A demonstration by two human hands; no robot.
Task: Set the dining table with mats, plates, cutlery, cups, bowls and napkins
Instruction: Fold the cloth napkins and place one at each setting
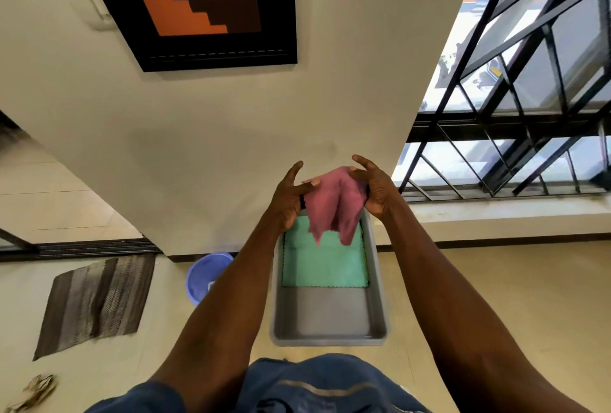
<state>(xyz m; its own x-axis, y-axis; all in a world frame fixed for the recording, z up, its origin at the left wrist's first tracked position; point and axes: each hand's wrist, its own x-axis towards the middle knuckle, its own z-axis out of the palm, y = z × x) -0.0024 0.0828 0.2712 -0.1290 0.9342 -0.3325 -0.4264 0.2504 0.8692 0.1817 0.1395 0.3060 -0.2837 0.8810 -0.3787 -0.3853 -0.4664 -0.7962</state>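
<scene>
Both hands — left (pixel 287 196), right (pixel 373 189) — pinch the pink napkin's (pixel 332 206) top corners; it hangs straight down over the tray (pixel 330 316).

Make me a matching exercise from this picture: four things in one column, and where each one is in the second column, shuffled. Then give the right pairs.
Things:
1. pink cloth
2. green cloth
3. blue basin
4. striped mat

Places:
A. flat on the floor at the left, out in the open
B. held up between the left hand and the right hand
C. on the floor by the wall, left of the grey tray
D. lying flat in the far half of the grey tray

Pairs: 1-B, 2-D, 3-C, 4-A
</scene>
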